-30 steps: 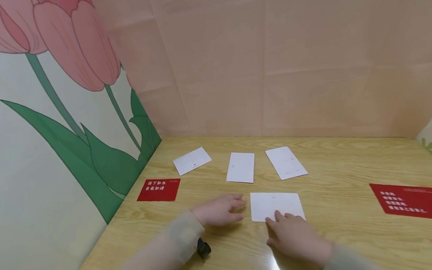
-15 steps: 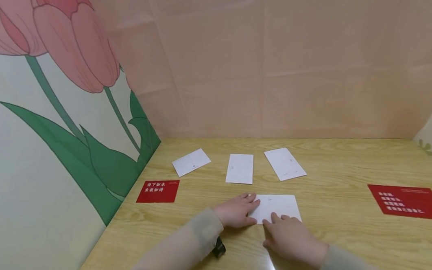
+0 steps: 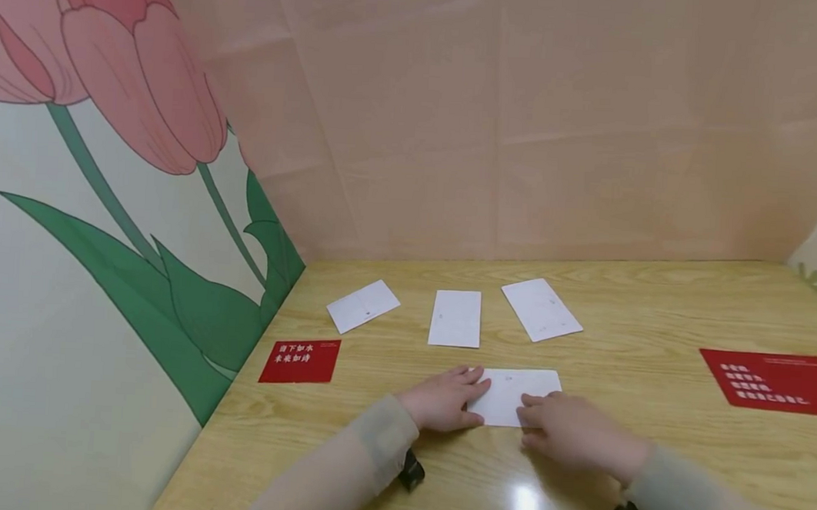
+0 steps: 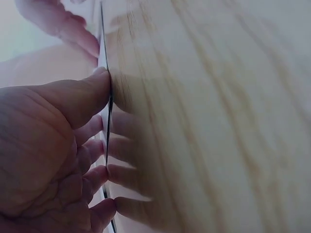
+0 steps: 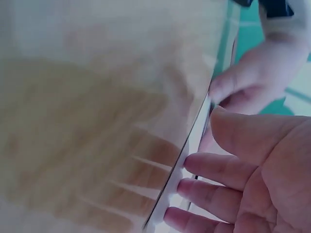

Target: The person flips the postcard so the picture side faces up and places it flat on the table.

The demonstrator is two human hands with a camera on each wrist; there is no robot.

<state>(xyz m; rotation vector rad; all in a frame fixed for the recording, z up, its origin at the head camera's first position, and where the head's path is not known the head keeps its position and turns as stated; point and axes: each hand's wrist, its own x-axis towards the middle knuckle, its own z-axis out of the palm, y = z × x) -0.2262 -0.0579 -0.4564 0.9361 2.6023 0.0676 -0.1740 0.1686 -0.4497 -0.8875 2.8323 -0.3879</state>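
Note:
A white card (image 3: 498, 402) lies lengthwise on the wooden table, in front of the person. Spread fingers of the left hand (image 3: 440, 399) rest on its left end, the thumb at the near corner. On its right end the right hand (image 3: 576, 429) lays its fingertips, covering the near right corner. From the left wrist view the left thumb (image 4: 87, 94) and fingertips meet the card's thin edge, close to the tabletop. Seen from the right wrist, the right fingers (image 5: 214, 199) lie extended against the card, the thumb apart from them.
Behind the hands lie three more white cards, at left (image 3: 363, 306), middle (image 3: 455, 317) and right (image 3: 541, 310). A red card (image 3: 300, 359) with white writing is on the left, another red card (image 3: 776, 382) far right. A tulip-painted wall (image 3: 103, 270) borders the table's left side.
The left hand has moved right from beside the card onto its left end. The right hand has shifted from the card's near edge toward its right end.

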